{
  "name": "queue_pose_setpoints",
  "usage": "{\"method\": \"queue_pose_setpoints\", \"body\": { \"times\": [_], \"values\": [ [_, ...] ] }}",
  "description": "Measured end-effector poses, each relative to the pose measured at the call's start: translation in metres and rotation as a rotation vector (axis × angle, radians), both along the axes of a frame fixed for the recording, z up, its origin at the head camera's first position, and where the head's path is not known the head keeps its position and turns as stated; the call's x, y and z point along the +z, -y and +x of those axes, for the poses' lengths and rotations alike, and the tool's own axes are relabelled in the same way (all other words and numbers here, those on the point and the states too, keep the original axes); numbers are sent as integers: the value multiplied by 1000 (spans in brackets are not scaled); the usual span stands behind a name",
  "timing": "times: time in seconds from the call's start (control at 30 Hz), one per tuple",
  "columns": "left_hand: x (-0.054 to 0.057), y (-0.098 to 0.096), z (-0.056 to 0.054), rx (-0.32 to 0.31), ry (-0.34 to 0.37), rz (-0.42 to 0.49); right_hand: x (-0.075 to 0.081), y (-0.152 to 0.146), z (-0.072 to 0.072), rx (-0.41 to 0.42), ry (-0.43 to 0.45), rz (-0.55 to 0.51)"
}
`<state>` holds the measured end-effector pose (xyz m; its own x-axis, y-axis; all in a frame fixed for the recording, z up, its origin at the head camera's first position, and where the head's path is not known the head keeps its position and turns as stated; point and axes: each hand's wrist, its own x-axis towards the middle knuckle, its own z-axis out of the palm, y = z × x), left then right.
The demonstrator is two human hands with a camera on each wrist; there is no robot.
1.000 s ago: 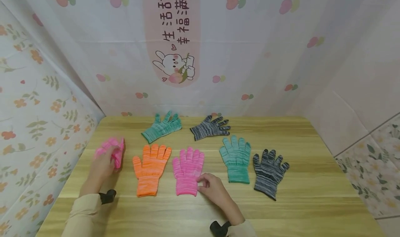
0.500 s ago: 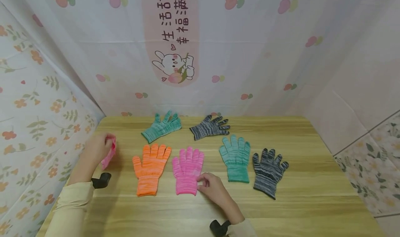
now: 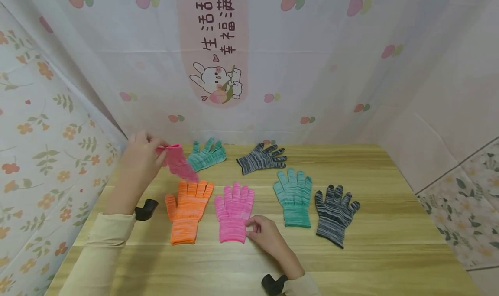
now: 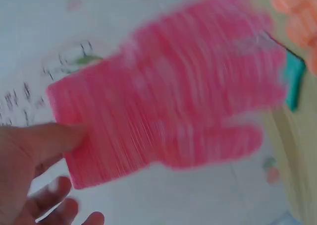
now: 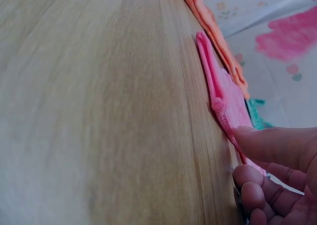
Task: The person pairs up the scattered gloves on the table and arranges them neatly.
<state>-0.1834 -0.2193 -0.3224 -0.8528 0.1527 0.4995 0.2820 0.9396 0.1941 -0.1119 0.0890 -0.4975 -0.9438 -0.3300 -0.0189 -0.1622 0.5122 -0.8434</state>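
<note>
My left hand [image 3: 141, 168] pinches a pink knit glove [image 3: 179, 162] by its cuff, raised over the back left of the table. In the left wrist view this glove [image 4: 163, 101] is blurred, its fingers pointing away from the hand, with the thumb on the cuff. A second pink glove [image 3: 234, 211] lies flat, fingers toward the back. My right hand [image 3: 267, 235] holds the right edge of that one's cuff between thumb and curled fingers. Left of it lies an orange glove [image 3: 188, 213], its fingertips just below the lifted glove in the head view.
A green glove [image 3: 208, 156], partly covered by the lifted one, and a grey-black glove [image 3: 262, 159] lie along the back. Another green glove [image 3: 294, 200] and another grey-black glove [image 3: 336, 216] lie at the right. A printed curtain [image 3: 319, 62] hangs behind the wooden table [image 3: 374, 261].
My left hand has lifted the pink glove from the left side of the table, moving up and to the right, and the glove now hangs spread out. The right hand stays put.
</note>
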Motion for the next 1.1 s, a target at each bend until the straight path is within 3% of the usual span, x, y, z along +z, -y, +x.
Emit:
{"method": "queue_pose_setpoints", "body": {
  "times": [0.07, 0.17, 0.27, 0.33, 0.5, 0.77, 0.93, 1.1],
  "values": [
    [2, -15, -5, -49, 6, -14, 0, 0, 0, -3, 3, -2],
    [2, -38, -10, -104, 153, 23, 1, 0, 0, -4, -2, -6],
    [-6, -60, -15, -144, 301, 95, 2, 0, 0, -8, 0, -9],
    [-13, -74, -18, -159, 349, 133, 2, 0, 0, -6, 2, -14],
    [-28, -100, -24, -199, 338, 201, 2, 0, 1, -1, -5, -24],
    [-47, -119, -28, -202, 207, 214, -1, 0, 1, -4, -5, -13],
    [-63, -124, -12, -225, 179, 181, -3, 0, 1, -2, -6, -13],
    [-83, -124, 15, -264, 246, 179, -1, -1, 0, -1, -12, -7]
  ]
}}
